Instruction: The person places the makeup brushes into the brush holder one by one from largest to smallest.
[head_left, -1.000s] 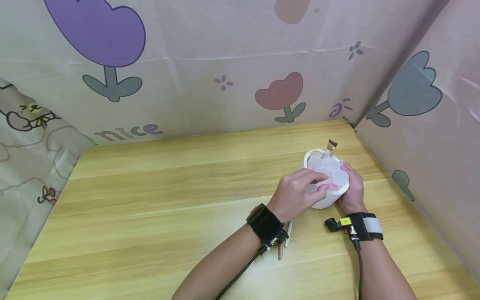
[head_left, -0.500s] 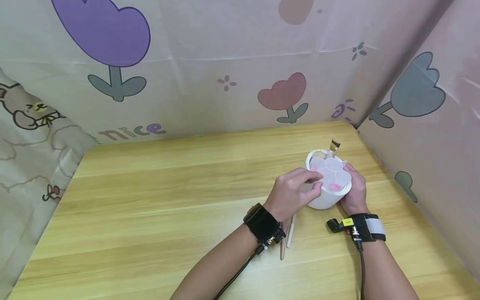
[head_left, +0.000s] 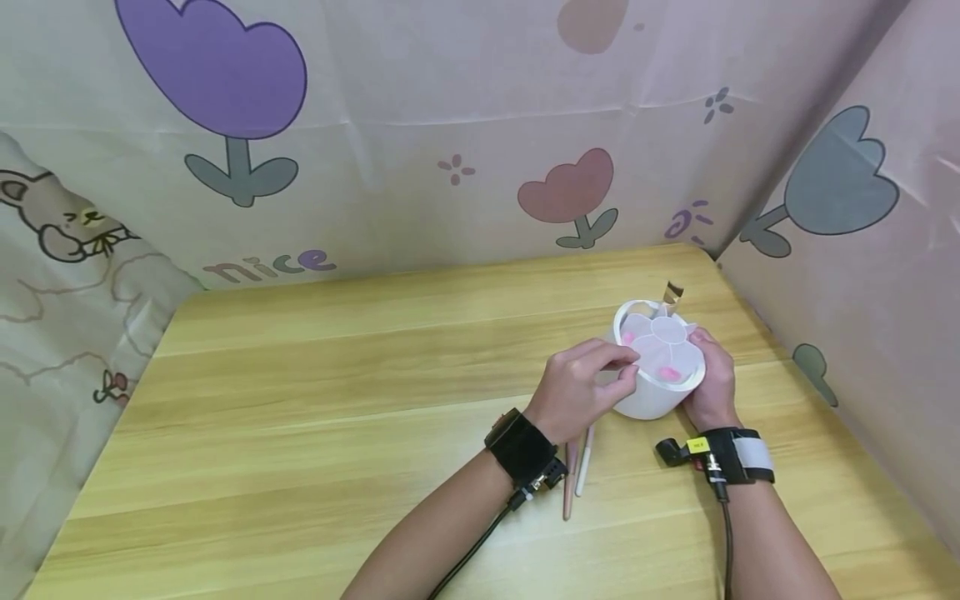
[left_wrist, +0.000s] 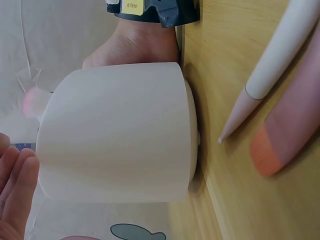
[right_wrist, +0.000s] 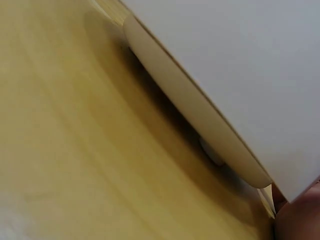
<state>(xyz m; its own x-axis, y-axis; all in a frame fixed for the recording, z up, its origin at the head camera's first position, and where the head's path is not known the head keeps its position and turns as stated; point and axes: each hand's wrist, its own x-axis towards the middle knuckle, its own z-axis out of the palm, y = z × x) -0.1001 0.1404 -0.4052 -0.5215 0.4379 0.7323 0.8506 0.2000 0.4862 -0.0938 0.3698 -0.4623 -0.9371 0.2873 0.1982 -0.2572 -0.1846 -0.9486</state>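
A round white pot (head_left: 649, 403) stands near the table's right side, tilted slightly in the right wrist view. Across its mouth lies a translucent flower-shaped palette (head_left: 681, 357) with pink stains. My right hand (head_left: 712, 379) grips the pot from the right, mostly behind its wall in the left wrist view. Fingertips of my left hand (head_left: 573, 387) hover at the pot's near-left rim, thumb and forefinger close together, with nothing visible between them. Beneath that hand lie a white stick (left_wrist: 282, 55) with a pale pink pointed end and a mauve one (left_wrist: 297, 112) with an orange end.
A shiny gold-brown piece (head_left: 672, 293) sticks up behind the pot's far rim. Patterned cloth (head_left: 420, 200) hangs along the back and both sides of the wooden table (head_left: 315, 400). Cables run from both wrist straps.
My left hand has drawn back leftward from over the palette to the pot's rim. The palette and my right hand keep their places; the whole head view has shifted slightly.
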